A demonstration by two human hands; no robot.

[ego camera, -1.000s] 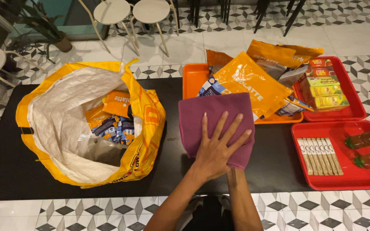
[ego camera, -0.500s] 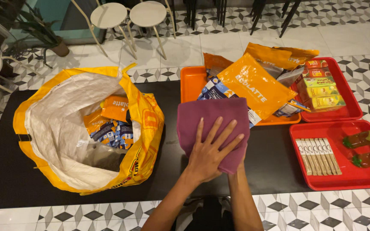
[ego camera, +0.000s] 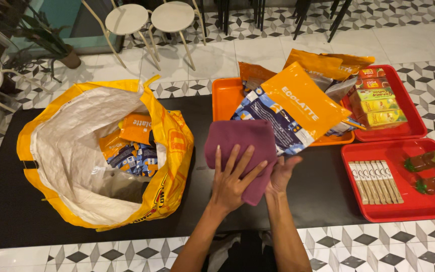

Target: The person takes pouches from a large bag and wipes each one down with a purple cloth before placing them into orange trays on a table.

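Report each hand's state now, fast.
Left hand: open, fingers spread flat on the maroon cloth.
Right hand: grips the cloth's right edge from beneath.

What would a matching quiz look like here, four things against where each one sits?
Things:
1. maroon cloth
2. sachet sticks
3. tea boxes
4. yellow bag

Places:
A. near red tray, beside two bottles
B. far red tray
C. left end of the black table
D. under the left hand

Pairs: 1-D, 2-A, 3-B, 4-C
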